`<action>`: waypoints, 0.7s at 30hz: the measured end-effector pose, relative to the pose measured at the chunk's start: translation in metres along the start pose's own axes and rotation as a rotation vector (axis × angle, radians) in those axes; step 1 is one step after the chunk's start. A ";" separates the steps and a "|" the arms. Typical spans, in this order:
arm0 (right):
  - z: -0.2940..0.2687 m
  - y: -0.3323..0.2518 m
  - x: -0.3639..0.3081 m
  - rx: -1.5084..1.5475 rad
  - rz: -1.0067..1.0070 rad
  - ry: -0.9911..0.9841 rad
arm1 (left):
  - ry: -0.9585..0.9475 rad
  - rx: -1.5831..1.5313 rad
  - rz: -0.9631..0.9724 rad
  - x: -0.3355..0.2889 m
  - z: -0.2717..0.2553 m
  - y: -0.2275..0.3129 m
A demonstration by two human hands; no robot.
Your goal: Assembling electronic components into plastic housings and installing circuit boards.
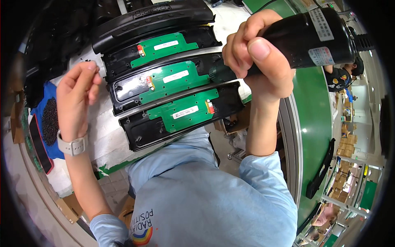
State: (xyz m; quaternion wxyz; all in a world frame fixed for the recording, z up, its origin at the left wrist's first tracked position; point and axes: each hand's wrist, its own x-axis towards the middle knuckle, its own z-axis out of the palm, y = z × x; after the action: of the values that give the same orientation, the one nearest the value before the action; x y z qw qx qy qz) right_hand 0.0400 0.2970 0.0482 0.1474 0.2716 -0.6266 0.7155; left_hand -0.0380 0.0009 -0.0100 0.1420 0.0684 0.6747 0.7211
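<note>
My right hand is wrapped round a black electric screwdriver, its cord leaving at the far right. The tool's dark front end points left and overlaps the right end of the middle circuit board; whether it touches cannot be told. That green board lies in a black plastic housing. My left hand is closed in a pinch left of the housings, with a tiny dark piece, seemingly a black screw, at the fingertips. A nearer board and a farther board sit in similar housings.
Beyond these lies another black housing, face up. Many small black screws are heaped on a blue sheet at the left, beside a dark red-edged strip. A green work surface runs along the right; a person is beyond.
</note>
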 end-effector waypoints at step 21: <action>0.002 -0.007 0.011 0.301 -0.122 0.045 | -0.162 -0.004 -0.068 -0.017 0.036 0.004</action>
State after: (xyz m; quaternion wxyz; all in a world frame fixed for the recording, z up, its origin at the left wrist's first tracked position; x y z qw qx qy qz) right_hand 0.0355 0.2953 0.0608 0.1622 0.3122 -0.4912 0.7968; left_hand -0.0118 0.0297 -0.0018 0.2206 0.1031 0.6614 0.7094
